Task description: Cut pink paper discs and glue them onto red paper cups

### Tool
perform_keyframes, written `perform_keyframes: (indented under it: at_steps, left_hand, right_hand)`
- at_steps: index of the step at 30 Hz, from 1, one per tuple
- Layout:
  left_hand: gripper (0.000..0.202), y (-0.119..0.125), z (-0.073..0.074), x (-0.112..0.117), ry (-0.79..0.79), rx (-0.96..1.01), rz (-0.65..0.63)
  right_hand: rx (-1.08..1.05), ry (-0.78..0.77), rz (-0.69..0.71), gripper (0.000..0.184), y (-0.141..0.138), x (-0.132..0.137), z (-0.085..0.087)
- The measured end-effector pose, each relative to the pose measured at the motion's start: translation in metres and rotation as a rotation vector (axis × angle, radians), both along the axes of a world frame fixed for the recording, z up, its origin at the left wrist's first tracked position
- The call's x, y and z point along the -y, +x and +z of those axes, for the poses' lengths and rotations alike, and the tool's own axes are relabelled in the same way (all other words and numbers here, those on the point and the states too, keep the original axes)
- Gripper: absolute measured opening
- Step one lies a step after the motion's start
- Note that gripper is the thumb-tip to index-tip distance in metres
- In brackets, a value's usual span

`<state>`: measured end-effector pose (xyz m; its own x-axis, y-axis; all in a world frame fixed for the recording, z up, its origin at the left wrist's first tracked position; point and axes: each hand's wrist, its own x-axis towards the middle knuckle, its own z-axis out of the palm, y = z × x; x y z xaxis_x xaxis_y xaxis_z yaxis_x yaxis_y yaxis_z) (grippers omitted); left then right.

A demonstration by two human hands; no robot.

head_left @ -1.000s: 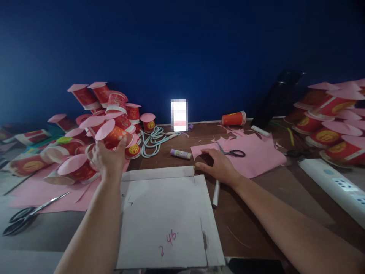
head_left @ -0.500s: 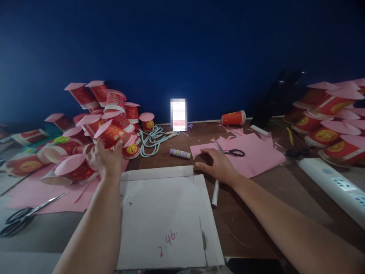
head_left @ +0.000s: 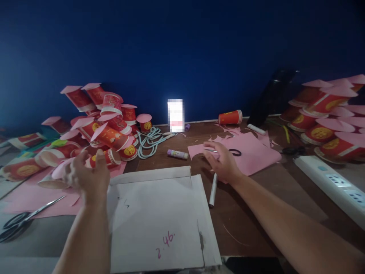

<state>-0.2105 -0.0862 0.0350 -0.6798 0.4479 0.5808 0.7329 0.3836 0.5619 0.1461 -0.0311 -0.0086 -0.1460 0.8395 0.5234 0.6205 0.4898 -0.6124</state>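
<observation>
My left hand (head_left: 89,176) is in front of a pile of red paper cups with pink paper discs on their ends, its thumb and fingers apart. A red cup lying on its side (head_left: 110,158) is just behind it, and a pink disc (head_left: 60,170) shows at its left. I cannot tell whether the fingers touch these. My right hand (head_left: 224,161), fingers apart and curved, hovers by the pink paper sheet (head_left: 256,154). It partly covers small black-handled scissors (head_left: 235,152). A white marker (head_left: 213,192) lies below its wrist. Between my hands lies a white cardboard box (head_left: 159,213) with handwriting.
A glue stick (head_left: 177,154) and a coiled pale-blue cable (head_left: 152,141) lie behind the box. Stacked red cups (head_left: 230,117) lie by the wall. More disc-topped cups (head_left: 322,133) and a power strip (head_left: 330,182) are at the right. Large scissors (head_left: 31,219) lie at the left.
My left hand has come down and left from the upper cups of the pile. The right hand has shifted slightly right relative to the table, now overlapping the small scissors.
</observation>
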Motion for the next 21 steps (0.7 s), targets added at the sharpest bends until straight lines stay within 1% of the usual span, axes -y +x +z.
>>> perform_keyframes:
  at_steps: [1, 2, 3, 4, 5, 6, 7, 9, 10, 12, 14, 16, 18, 21]
  left_hand:
    - [0.043, 0.009, 0.000, 0.007, 0.055, -0.036, 0.014]
    - [0.044, 0.021, -0.001, 0.013, 0.103, -0.062, -0.001]
    - [0.044, 0.034, -0.003, 0.018, 0.121, -0.076, -0.063]
    - [0.041, 0.049, -0.007, 0.021, 0.112, -0.099, -0.169]
    - [0.035, 0.066, -0.012, 0.023, 0.086, -0.152, -0.318]
    - [0.029, 0.085, -0.017, 0.023, 0.028, -0.198, -0.480]
    - [0.024, 0.104, -0.022, 0.022, -0.056, -0.236, -0.665]
    - [0.020, 0.144, -0.028, 0.016, -0.157, -0.288, -0.946]
    - [0.021, 0.163, -0.030, 0.011, -0.205, -0.312, -1.062]
    - [0.023, 0.198, -0.031, -0.003, -0.273, -0.381, -1.225]
    - [0.024, 0.226, -0.032, -0.020, -0.348, -0.423, -1.269]
    - [0.027, 0.243, -0.037, -0.039, -0.385, -0.432, -1.226]
    - [0.034, 0.251, -0.045, -0.055, -0.356, -0.409, -1.167]
    - [0.038, 0.247, -0.057, -0.070, -0.328, -0.379, -1.137]
  right_hand:
    - [-0.031, 0.049, -0.040, 0.032, 0.005, -0.003, 0.002]
    - [-0.053, 0.090, -0.087, 0.030, 0.012, -0.006, 0.004]
    - [-0.066, 0.122, -0.134, 0.030, 0.020, -0.011, 0.006]
    - [-0.060, 0.133, -0.171, 0.030, 0.029, -0.016, 0.008]
    - [-0.044, 0.131, -0.216, 0.030, 0.039, -0.020, 0.009]
    - [-0.009, 0.100, -0.263, 0.030, 0.048, -0.025, 0.010]
    - [0.029, 0.053, -0.303, 0.029, 0.057, -0.028, 0.011]
    - [0.130, -0.062, -0.360, 0.028, 0.070, -0.032, 0.012]
    - [0.176, -0.109, -0.376, 0.028, 0.074, -0.032, 0.012]
    - [0.247, -0.141, -0.373, 0.028, 0.077, -0.030, 0.011]
    - [0.306, -0.093, -0.329, 0.029, 0.075, -0.025, 0.008]
    - [0.386, -0.030, -0.295, 0.029, 0.071, -0.018, 0.004]
    - [0.474, -0.014, -0.281, 0.029, 0.067, -0.011, -0.002]
    - [0.550, -0.056, -0.248, 0.027, 0.063, -0.003, -0.010]
